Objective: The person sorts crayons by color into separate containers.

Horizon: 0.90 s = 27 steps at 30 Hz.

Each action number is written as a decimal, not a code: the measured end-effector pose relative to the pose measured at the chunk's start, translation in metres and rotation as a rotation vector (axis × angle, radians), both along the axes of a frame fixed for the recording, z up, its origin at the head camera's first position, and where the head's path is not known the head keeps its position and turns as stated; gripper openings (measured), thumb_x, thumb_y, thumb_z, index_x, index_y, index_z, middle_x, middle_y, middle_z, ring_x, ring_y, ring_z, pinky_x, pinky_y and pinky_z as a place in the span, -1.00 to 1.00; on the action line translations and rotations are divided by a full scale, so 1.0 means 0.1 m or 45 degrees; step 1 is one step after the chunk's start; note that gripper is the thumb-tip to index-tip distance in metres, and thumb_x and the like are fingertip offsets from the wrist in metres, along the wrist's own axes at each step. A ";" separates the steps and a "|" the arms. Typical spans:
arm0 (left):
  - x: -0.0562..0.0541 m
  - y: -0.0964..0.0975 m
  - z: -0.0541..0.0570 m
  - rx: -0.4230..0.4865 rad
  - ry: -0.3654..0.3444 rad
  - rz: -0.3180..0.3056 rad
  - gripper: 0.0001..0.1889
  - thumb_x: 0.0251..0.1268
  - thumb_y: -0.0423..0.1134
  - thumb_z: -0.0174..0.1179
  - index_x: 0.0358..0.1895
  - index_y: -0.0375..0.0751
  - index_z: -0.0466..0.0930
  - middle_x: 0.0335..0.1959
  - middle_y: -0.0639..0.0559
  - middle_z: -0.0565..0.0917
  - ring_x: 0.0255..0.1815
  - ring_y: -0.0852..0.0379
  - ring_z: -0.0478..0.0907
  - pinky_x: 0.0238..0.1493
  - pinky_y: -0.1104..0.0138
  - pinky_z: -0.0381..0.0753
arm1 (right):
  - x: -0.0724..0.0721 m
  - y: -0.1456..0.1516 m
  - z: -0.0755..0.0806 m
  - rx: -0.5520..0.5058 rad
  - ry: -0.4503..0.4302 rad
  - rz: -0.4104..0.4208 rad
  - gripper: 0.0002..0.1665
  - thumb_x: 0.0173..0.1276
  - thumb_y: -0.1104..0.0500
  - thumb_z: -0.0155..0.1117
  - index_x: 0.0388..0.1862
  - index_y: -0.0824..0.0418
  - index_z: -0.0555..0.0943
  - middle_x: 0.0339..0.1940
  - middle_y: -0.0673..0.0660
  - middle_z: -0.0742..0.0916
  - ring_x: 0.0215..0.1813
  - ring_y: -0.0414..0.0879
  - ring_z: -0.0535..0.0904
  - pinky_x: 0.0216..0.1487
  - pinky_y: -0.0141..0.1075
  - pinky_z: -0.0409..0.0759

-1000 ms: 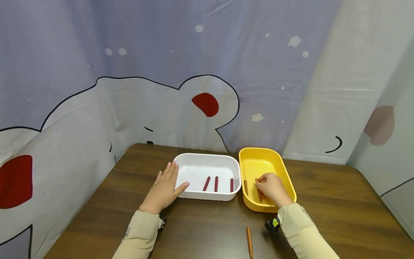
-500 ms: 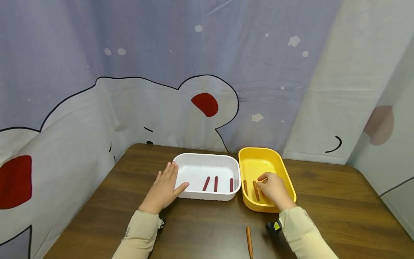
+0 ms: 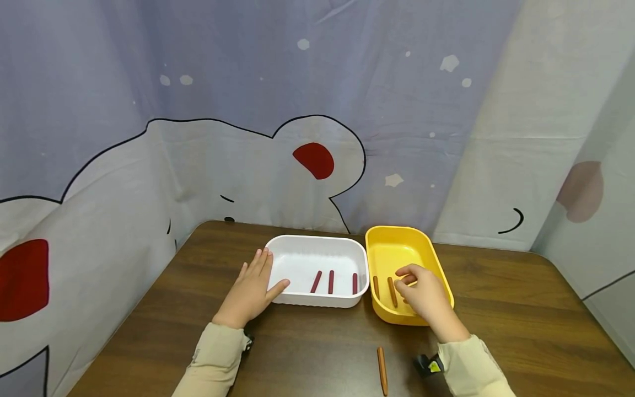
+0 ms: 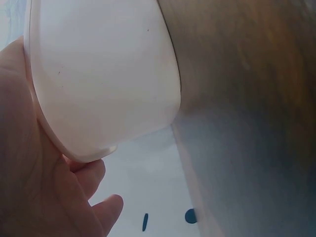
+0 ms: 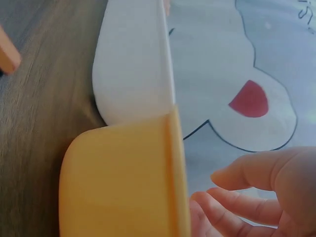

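Note:
My left hand (image 3: 250, 289) lies with its fingers straight on the left end of the white tray (image 3: 317, 299), the thumb over the near rim. Three dark red sticks (image 3: 331, 282) lie inside that tray. My right hand (image 3: 429, 295) is over the near right part of the yellow tray (image 3: 374, 248), its fingers bent and parted with nothing between them. To the left of these fingertips, a brown stick (image 3: 392, 292) lies on the tray floor. Another brown stick (image 3: 376, 287) rests along the left wall. The right hand hides part of the yellow tray floor.
Both trays stand side by side on a dark wooden table (image 3: 307, 342). A brown stick (image 3: 382, 370) lies on the table in front of the yellow tray. Behind the table hangs a printed curtain (image 3: 223, 82).
My right hand has let go of the brown stick, which now lies in the yellow tray. The hand has then drawn slightly to the right, fingers parting. The left hand has stayed put.

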<state>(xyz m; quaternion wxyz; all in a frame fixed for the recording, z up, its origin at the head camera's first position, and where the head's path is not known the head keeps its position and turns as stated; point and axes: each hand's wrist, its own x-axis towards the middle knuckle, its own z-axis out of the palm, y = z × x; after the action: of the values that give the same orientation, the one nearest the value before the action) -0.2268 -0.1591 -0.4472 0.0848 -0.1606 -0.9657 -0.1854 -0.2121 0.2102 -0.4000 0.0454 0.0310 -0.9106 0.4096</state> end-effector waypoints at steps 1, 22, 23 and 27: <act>0.00 0.00 0.00 -0.001 -0.007 0.003 -0.10 0.53 0.22 0.02 0.50 -0.60 0.10 0.56 -0.42 0.12 0.63 -0.27 -0.08 0.52 -0.22 0.01 | 0.02 0.00 0.01 0.006 0.010 -0.003 -0.73 0.33 0.30 0.27 -0.04 0.43 0.64 -0.33 0.19 0.72 -0.50 -0.08 0.66 -0.49 -0.28 0.62; 0.01 0.01 0.02 -0.003 -0.005 0.008 -0.09 0.53 0.24 0.00 0.50 -0.59 0.11 0.56 -0.42 0.12 0.63 -0.28 -0.06 0.52 -0.22 0.00 | 0.54 -0.09 0.04 0.044 0.094 0.103 -0.86 0.31 0.27 0.42 -0.16 0.23 0.71 -0.37 -0.01 0.74 -0.39 -0.21 0.65 -0.30 -0.36 0.63; 0.02 0.01 0.03 -0.003 -0.006 0.009 -0.09 0.53 0.24 0.00 0.50 -0.59 0.11 0.56 -0.42 0.12 0.63 -0.28 -0.06 0.52 -0.22 0.00 | 0.55 -0.10 0.03 0.040 0.094 0.112 -0.87 0.30 0.28 0.42 -0.17 0.22 0.71 -0.38 -0.01 0.73 -0.39 -0.22 0.65 -0.30 -0.37 0.63; 0.02 0.01 0.03 0.001 -0.015 0.010 -0.09 0.53 0.23 0.00 0.50 -0.59 0.10 0.56 -0.42 0.11 0.63 -0.28 -0.07 0.53 -0.22 -0.01 | 0.60 -0.12 -0.03 0.023 0.100 0.182 -0.89 0.29 0.30 0.43 -0.21 0.23 0.70 -0.41 -0.05 0.72 -0.41 -0.27 0.63 -0.31 -0.39 0.64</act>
<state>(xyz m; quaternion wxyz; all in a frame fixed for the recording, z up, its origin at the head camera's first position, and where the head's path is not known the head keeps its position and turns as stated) -0.2249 -0.1578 -0.4438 0.0801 -0.1556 -0.9667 -0.1865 -0.1522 0.1978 -0.4030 0.0514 0.1124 -0.9072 0.4022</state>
